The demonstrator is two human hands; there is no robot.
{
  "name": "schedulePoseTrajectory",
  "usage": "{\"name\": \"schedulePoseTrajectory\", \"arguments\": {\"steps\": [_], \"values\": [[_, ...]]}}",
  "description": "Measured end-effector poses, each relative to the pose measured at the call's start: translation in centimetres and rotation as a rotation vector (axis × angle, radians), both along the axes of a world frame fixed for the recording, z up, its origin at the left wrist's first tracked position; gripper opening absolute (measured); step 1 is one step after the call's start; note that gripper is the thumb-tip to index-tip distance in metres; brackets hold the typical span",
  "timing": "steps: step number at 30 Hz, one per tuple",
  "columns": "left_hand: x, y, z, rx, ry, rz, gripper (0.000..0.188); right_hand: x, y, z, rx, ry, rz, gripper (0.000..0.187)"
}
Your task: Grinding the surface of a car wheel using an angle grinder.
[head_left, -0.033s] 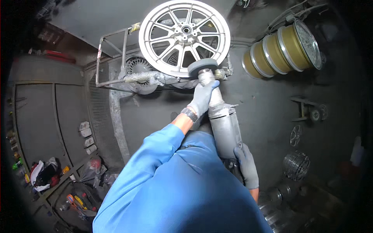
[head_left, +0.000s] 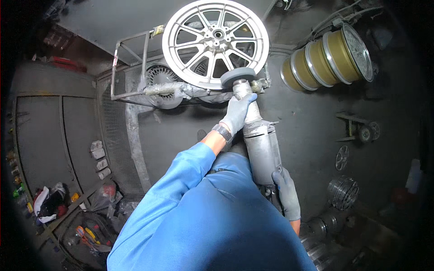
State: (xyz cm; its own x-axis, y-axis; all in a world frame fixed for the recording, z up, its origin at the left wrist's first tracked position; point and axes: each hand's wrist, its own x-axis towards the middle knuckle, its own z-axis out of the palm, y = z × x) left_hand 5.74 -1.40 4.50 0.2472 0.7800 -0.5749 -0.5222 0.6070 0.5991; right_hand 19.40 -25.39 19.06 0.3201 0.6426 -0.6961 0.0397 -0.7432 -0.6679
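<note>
My left hand [head_left: 238,112], gloved in grey, wraps round the narrow pale neck of a large handheld grinder [head_left: 263,156]. At the rear end of its thick grey body, my right hand [head_left: 287,192], also gloved, grips the handle, which is partly hidden. The grinder's grey round wheel [head_left: 238,77] overlaps the near rim of a silver spoked wheel rim [head_left: 171,58]. Whether the two touch I cannot tell. The rim leans on a metal frame [head_left: 143,63] with a wrapped crossbar [head_left: 169,89].
Behind the frame is a finned round grey part [head_left: 163,83]. Gold and silver wheel rims [head_left: 318,58] lie in a row at far right. A small wheeled stand [head_left: 357,128] and more rims [head_left: 343,192] sit on the right. Bags and tools [head_left: 92,232] are at lower left.
The grinder, my left hand and the spoked rim appear very slightly farther right. Both hands keep their hold.
</note>
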Motion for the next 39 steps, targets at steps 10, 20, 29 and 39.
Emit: {"name": "schedulePoseTrajectory", "arguments": {"steps": [10, 20, 29, 39], "values": [[-7.6, 1.5, -1.7, -0.01, -0.033, 0.096, 0.027, -5.6, 2.9, 0.8, -0.175, 0.177, 0.026, 0.05], [-6.7, 1.8, -3.5, -0.026, -0.075, 0.029, 0.026, -7.2, 0.8, 1.2, -0.093, 0.024, 0.067, 0.057], [-8.9, 2.6, -2.7, -0.024, -0.088, 0.063, 0.026, -8.4, 1.9, 1.3, -0.062, 0.051, 0.083, 0.061], [-12.7, 3.2, -1.8, -0.099, -0.149, 0.108, 0.027, -6.8, 3.5, -0.8, 0.011, -0.045, 0.309, 0.071]]}}
